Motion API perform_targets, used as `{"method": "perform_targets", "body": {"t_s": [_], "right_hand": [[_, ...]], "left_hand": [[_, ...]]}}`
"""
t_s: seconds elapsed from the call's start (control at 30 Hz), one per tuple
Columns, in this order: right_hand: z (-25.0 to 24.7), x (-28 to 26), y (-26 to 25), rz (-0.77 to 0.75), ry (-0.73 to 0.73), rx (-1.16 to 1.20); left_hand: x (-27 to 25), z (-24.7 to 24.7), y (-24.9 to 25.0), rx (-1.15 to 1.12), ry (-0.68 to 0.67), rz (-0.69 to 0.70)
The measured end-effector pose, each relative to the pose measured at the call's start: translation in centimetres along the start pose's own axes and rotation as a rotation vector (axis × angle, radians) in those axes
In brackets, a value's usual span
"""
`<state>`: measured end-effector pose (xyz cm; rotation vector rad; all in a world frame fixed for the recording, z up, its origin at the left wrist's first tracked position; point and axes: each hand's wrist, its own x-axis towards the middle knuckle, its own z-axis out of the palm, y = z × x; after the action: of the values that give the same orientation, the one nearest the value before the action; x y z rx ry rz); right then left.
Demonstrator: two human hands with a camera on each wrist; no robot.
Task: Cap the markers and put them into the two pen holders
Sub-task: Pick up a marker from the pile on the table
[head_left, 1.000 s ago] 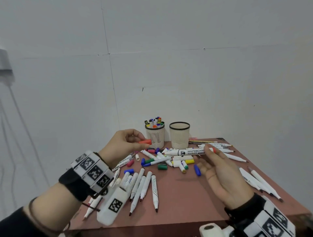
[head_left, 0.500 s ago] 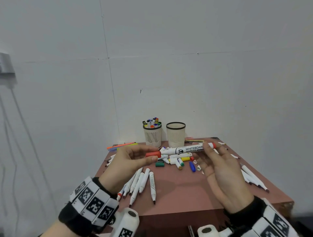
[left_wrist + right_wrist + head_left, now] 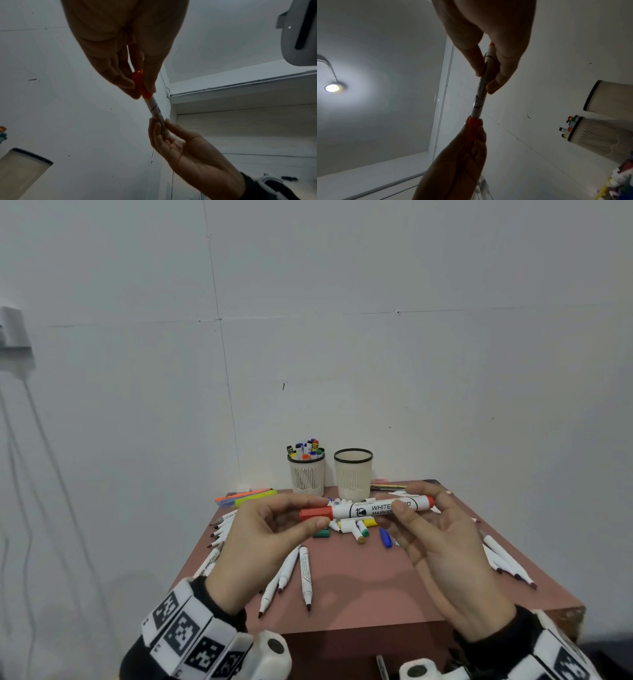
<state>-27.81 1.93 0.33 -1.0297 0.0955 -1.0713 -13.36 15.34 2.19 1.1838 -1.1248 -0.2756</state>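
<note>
The left hand pinches the orange plastic cap on the white whiteboard marker; the right hand pinches its barrel, above the reddish-brown bench

1. The head view is being lit evenly and softly; faint hand shadows are being cast on the table.
2. Straight wall seams are being bent by wide-angle distortion toward the edges.
3. In both wrist views the hands are being rendered dark and backlit.
4. Glare is being produced by a ceiling lamp in the right wrist view.
</note>
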Motion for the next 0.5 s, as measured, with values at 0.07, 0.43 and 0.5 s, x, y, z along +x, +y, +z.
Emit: {"method": "perform_targets", "body": {"t_s": [0.07,0.43,0.5], "right_hand": [[0.0,0.0,0.0,-0.018,-0.030,-0.022],[0.7,0.3,1.3,-0.172,-0.037,-0.183],[0.7,0.3,1.6,-0.158,-0.014,-0.186]], "left_hand": [[-0.1,0.1,0.2,0.042,0.015,0.032],[0.1,0.4,-0.1,0.155,0.086,0.093],[0.1,0.4,-0.3,0.164,0.094,0.084]]}}
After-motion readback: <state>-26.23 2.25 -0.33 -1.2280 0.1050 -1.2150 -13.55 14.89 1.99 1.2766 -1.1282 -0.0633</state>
